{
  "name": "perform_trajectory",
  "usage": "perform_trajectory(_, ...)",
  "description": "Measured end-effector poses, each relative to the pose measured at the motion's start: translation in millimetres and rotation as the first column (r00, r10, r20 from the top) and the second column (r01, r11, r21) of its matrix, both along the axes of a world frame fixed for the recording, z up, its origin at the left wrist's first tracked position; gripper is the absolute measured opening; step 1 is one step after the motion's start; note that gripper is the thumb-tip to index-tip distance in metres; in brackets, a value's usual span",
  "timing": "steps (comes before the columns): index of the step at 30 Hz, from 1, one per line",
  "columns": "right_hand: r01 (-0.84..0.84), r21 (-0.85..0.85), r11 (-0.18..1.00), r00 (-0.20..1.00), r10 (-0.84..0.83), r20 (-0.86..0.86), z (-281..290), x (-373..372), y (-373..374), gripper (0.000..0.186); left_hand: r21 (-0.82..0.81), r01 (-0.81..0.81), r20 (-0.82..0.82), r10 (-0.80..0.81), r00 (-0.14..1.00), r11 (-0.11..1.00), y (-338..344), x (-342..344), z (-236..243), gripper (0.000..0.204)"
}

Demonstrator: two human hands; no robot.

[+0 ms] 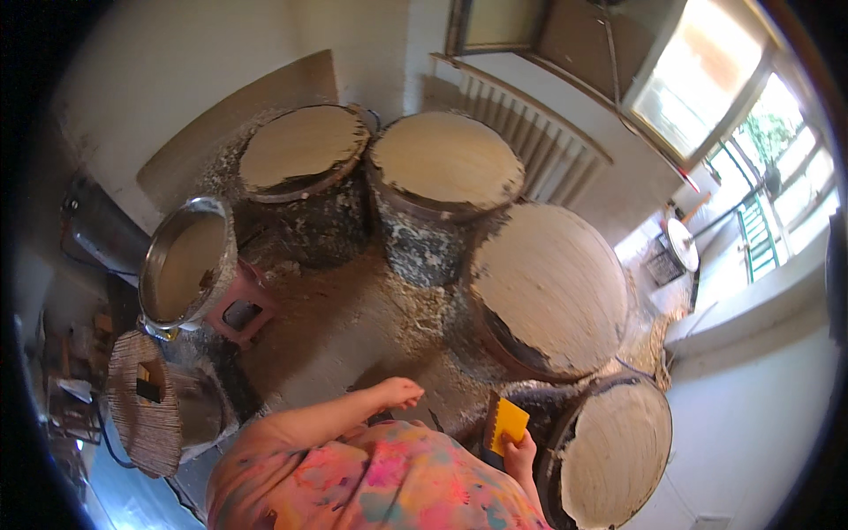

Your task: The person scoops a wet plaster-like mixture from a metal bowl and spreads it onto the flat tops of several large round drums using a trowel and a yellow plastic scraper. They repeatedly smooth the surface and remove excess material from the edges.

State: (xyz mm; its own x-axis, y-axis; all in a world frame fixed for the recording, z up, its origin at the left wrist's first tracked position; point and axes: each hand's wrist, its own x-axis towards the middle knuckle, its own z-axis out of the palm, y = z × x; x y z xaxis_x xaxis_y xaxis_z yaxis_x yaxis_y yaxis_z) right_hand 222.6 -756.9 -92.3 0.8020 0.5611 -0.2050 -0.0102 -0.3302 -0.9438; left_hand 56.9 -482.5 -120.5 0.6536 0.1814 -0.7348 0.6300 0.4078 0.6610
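Note:
My left hand (399, 392) is raised over the dusty floor, its fingers curled closed with nothing visible in them. My right hand (518, 452) grips a yellow notched scraper (511, 417) beside the lower-right drum (616, 450), whose top bears a smeared layer of pale paste. Ahead and to my right stands a large drum (549, 283) with a similar coated top, ragged at its rim. Two further drums (446, 159) (300, 148) with pale coated tops stand along the back wall.
At left a metal pot (149, 274) of beige liquid sits by a pink stool (256, 296). Below it is a round ribbed lid (132, 424) on a container. A radiator (539, 132), open window (685, 71) and small stand (662, 265) are at the back right.

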Motion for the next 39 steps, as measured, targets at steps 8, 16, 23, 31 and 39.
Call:
perform_trajectory(8, -0.462, -0.465, 0.755, 0.739, 0.618, 0.269, -5.9, -70.3, 195.8, 0.022, -0.045, -0.429, -0.06, 0.426, 0.903, 0.902, 96.5, -184.9, -19.0, 0.03)
perform_trajectory(16, -0.504, -0.48, 0.718, 0.674, 0.675, 0.301, -26.6, -88.8, 339.2, 0.018, -0.069, -0.594, 0.062, 0.598, 0.799, 0.802, 141.8, -263.2, -26.2, 0.035)
perform_trajectory(23, -0.231, 0.072, 0.97, 0.89, 0.24, -0.388, -51.6, -55.8, 483.5, 0.021, 0.411, -0.412, 0.082, 0.417, 0.905, 0.813, 197.4, -275.5, -41.3, 0.04)
perform_trajectory(31, 0.049, -0.038, 0.998, 0.947, -0.058, -0.316, -69.9, -15.3, 778.5, 0.024, 0.233, -0.609, 0.045, 0.617, 0.786, 0.758, 348.8, -228.9, 11.0, 0.038)
perform_trajectory(39, 0.106, -0.322, 0.941, 0.937, -0.203, -0.286, -92.0, 34.6, 860.3, 0.032, -0.053, -0.779, -0.042, 0.778, 0.627, 0.625, 470.9, -158.8, 27.5, 0.036)
